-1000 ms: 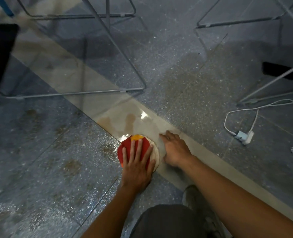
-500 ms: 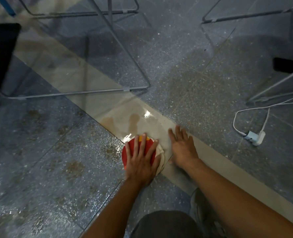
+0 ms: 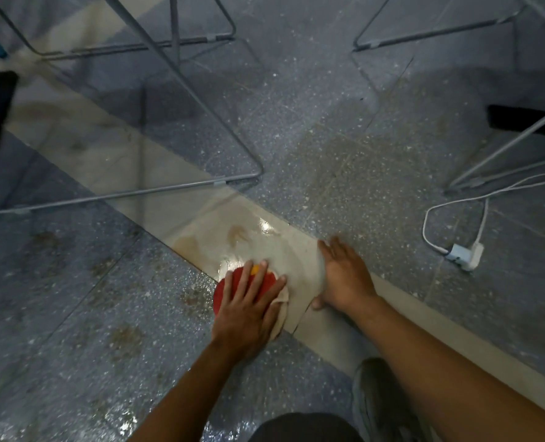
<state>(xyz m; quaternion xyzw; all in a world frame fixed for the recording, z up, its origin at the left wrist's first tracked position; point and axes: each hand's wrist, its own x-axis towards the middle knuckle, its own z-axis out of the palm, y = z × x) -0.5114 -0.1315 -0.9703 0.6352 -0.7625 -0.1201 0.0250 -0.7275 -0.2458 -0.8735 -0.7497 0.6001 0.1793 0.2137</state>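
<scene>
My left hand (image 3: 245,314) lies on the cloth (image 3: 225,290) on the floor (image 3: 73,314), my right hand (image 3: 344,279) just right of it. A chair frame (image 3: 201,185) stands behind them, a charger (image 3: 462,252) well off right.

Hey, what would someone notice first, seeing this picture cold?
A red cloth, pressed flat by the left hand, low in the middle on a wet beige floor strip. The right hand lies flat on the strip beside it. A white charger lies at far right.

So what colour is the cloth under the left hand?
The cloth is mostly red, with an orange patch and a beige edge; the head view shows it.
</scene>
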